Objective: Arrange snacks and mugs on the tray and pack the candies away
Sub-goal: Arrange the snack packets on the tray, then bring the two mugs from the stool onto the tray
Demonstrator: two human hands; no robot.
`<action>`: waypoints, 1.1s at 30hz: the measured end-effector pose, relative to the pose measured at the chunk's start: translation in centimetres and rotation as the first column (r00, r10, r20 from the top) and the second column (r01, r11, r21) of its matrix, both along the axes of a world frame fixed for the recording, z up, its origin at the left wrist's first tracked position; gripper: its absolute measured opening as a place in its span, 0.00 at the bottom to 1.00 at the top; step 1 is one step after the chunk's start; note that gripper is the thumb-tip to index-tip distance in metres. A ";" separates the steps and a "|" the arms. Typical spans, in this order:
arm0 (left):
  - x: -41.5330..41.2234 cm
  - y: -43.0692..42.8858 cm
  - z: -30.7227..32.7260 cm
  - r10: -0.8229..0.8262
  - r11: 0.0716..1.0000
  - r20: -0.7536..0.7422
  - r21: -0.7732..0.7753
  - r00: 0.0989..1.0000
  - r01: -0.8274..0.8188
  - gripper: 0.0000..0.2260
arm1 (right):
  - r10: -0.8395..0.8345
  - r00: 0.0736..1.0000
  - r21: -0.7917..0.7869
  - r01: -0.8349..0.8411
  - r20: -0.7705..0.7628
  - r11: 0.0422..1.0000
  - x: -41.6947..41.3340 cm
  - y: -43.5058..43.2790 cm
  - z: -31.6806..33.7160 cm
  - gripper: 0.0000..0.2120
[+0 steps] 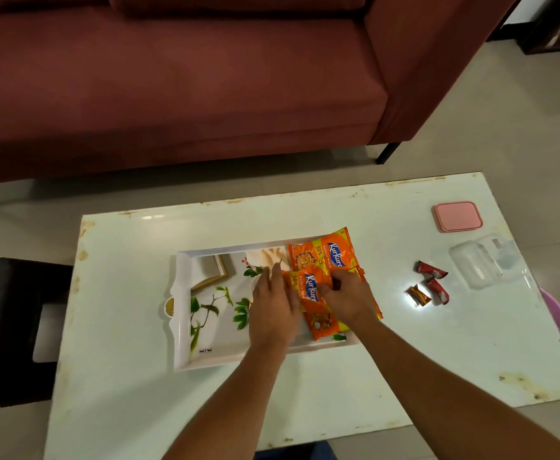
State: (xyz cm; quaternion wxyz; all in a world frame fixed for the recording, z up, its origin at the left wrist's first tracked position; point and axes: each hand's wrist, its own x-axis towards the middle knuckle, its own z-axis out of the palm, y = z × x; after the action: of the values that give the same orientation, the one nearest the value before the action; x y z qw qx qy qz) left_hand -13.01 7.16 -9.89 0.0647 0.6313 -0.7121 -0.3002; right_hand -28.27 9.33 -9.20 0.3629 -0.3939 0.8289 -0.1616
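A white tray (pixel 185 327) with a leaf print lies in the middle of the white table. Orange snack packets sit on its right side: one packet (pixel 325 254) lies at the far right corner, another packet (pixel 315 303) lies nearer. My left hand (pixel 273 310) rests on the near packet's left edge with fingers spread. My right hand (pixel 348 295) pinches the same packet's top right. Three red-wrapped candies (pixel 429 285) lie on the table to the right of the tray. No mug is in view.
A clear plastic box (pixel 486 263) stands open at the table's right edge, with its pink lid (pixel 458 216) lying behind it. A maroon sofa (pixel 179 81) fills the far side. A dark stool (pixel 10 330) stands left of the table.
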 end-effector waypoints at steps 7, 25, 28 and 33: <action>0.1 1.3 -1.7 -0.093 0.957 -0.008 0.275 0.996 0.091 0.31 | -0.002 0.998 0.002 0.002 -0.064 1.000 -0.2 0.2 -0.1 0.13; 10.3 -7.6 19.0 0.059 0.998 0.197 0.025 0.979 -0.065 0.27 | 0.296 0.914 -0.333 -0.380 -0.277 0.863 8.3 -8.4 19.9 0.11; 15.2 -7.4 26.1 0.175 0.982 0.189 -0.099 0.966 -0.159 0.25 | 0.420 0.872 -0.397 -0.489 -0.252 0.777 13.2 -10.4 27.4 0.09; 23.9 -5.2 34.6 0.398 0.908 0.160 -0.212 0.903 -0.362 0.21 | 0.605 0.751 -0.449 -0.650 -0.264 0.613 21.8 -11.2 35.8 0.08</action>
State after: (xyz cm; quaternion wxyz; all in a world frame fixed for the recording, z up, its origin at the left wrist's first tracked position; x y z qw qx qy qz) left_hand 10.90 1.92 24.70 0.1066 0.7769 -0.6016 -0.1523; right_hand -6.51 -1.92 26.59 0.2414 -0.7472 0.5779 -0.2225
